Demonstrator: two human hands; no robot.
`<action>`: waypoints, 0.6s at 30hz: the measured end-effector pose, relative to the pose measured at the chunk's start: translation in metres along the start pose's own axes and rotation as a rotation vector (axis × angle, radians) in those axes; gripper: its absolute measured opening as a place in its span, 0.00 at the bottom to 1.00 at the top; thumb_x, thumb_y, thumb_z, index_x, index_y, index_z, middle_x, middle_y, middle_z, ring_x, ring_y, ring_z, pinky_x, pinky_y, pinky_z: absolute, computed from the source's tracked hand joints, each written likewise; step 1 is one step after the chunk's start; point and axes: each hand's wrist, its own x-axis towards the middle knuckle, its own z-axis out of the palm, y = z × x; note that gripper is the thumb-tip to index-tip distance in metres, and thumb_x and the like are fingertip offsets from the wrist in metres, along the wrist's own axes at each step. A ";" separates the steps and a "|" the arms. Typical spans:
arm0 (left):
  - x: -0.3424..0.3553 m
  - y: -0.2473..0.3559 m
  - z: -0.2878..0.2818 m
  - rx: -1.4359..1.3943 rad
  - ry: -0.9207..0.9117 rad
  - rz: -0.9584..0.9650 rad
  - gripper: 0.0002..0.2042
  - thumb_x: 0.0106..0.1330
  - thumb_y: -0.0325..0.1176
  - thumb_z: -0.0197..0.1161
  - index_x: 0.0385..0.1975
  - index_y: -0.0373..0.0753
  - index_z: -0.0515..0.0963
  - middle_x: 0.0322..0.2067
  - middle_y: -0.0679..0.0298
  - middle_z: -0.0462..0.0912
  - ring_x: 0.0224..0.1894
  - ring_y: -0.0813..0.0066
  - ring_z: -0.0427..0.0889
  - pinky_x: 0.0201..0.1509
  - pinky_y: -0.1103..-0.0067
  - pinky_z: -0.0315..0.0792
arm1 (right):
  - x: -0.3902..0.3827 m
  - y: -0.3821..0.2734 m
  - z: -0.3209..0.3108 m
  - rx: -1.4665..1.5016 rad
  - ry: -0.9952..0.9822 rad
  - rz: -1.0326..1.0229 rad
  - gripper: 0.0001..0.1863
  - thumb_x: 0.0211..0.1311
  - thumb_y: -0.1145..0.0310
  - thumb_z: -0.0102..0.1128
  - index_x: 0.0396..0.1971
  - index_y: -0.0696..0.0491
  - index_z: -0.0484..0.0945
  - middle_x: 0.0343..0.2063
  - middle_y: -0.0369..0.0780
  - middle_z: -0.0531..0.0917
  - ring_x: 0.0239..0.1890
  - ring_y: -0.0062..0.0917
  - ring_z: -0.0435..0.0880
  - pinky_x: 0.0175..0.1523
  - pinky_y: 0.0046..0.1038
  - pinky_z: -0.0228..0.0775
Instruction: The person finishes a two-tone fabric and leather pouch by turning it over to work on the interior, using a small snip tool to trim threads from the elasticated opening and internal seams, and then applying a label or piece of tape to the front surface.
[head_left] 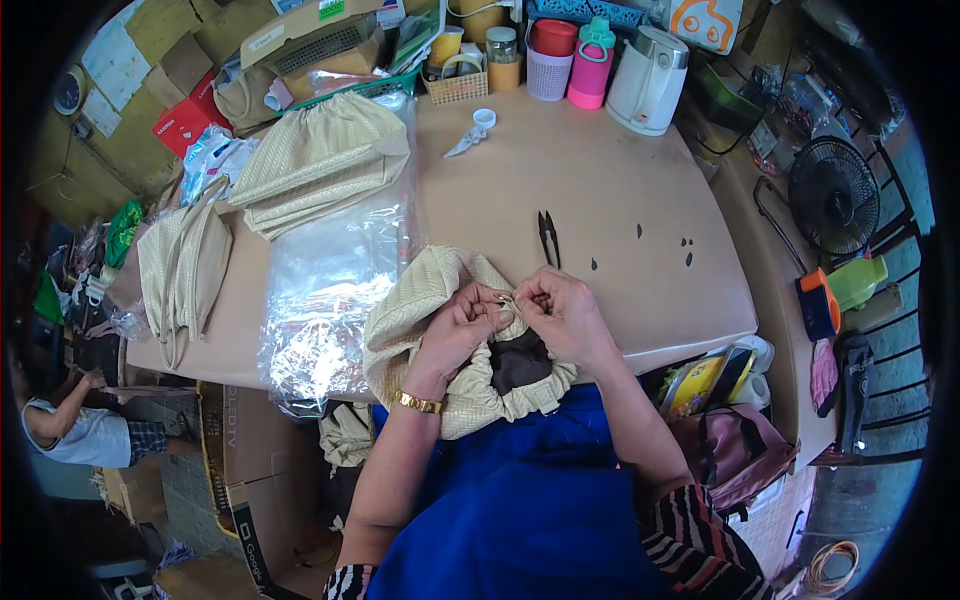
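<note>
A cream woven drawstring bag (pixel 410 300) lies at the table's near edge and over my lap, its gathered mouth showing a dark lining (pixel 520 360). At the far side of that mouth, my left hand (pixel 465 325) pinches the bag's gathered edge. Close against it, my right hand (pixel 560 308) is closed in a pinch at the same spot; a small bit of cord or trim seems to be between the fingertips, too small to make out. Black thread snips (pixel 548 238) lie just beyond my hands.
Clear plastic bags (pixel 325 290) are stacked at left, with a finished-looking cream bag (pixel 320 160) on top and another cream bag (pixel 185 265) farther left. A white kettle (pixel 648 80), pink bottle (pixel 591 65) and basket (pixel 455 85) line the back. A black fan (pixel 832 195) stands at right.
</note>
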 end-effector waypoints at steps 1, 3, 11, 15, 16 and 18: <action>0.000 0.000 0.000 -0.008 -0.002 -0.002 0.09 0.65 0.25 0.62 0.43 0.35 0.73 0.31 0.72 0.77 0.34 0.88 0.75 0.40 0.89 0.70 | 0.000 0.002 0.000 0.028 -0.016 0.005 0.01 0.60 0.79 0.57 0.30 0.61 0.76 0.29 0.36 0.77 0.29 0.15 0.75 0.35 0.20 0.68; 0.000 0.000 0.001 -0.011 0.002 0.000 0.09 0.64 0.25 0.62 0.43 0.35 0.73 0.31 0.72 0.77 0.34 0.89 0.74 0.40 0.89 0.69 | 0.001 0.008 -0.001 0.074 -0.033 0.005 0.02 0.60 0.79 0.57 0.29 0.60 0.76 0.31 0.36 0.77 0.32 0.15 0.74 0.36 0.19 0.68; 0.000 -0.001 -0.002 -0.011 -0.001 0.007 0.12 0.63 0.27 0.64 0.45 0.34 0.73 0.32 0.71 0.78 0.34 0.87 0.76 0.42 0.87 0.70 | 0.002 0.010 -0.010 0.476 -0.144 -0.087 0.02 0.60 0.78 0.59 0.28 0.59 0.77 0.33 0.34 0.76 0.35 0.15 0.74 0.41 0.21 0.68; -0.001 0.002 0.000 -0.020 0.001 0.011 0.13 0.63 0.28 0.65 0.45 0.35 0.73 0.29 0.73 0.76 0.32 0.87 0.74 0.40 0.87 0.68 | -0.003 0.005 -0.012 0.469 -0.080 -0.040 0.06 0.63 0.77 0.59 0.38 0.60 0.81 0.35 0.37 0.78 0.37 0.15 0.75 0.44 0.19 0.68; 0.000 0.002 0.001 -0.027 -0.003 0.011 0.13 0.63 0.29 0.66 0.45 0.35 0.73 0.28 0.74 0.75 0.32 0.87 0.73 0.40 0.87 0.68 | -0.003 0.004 -0.013 0.378 -0.058 -0.016 0.08 0.63 0.77 0.59 0.40 0.61 0.81 0.33 0.37 0.79 0.36 0.16 0.75 0.43 0.19 0.69; 0.001 -0.001 -0.003 -0.018 -0.015 0.002 0.13 0.64 0.28 0.64 0.46 0.35 0.72 0.30 0.73 0.76 0.33 0.87 0.74 0.41 0.88 0.69 | -0.004 0.008 -0.013 0.520 -0.087 0.045 0.09 0.63 0.76 0.60 0.41 0.61 0.81 0.32 0.37 0.80 0.34 0.17 0.76 0.43 0.20 0.70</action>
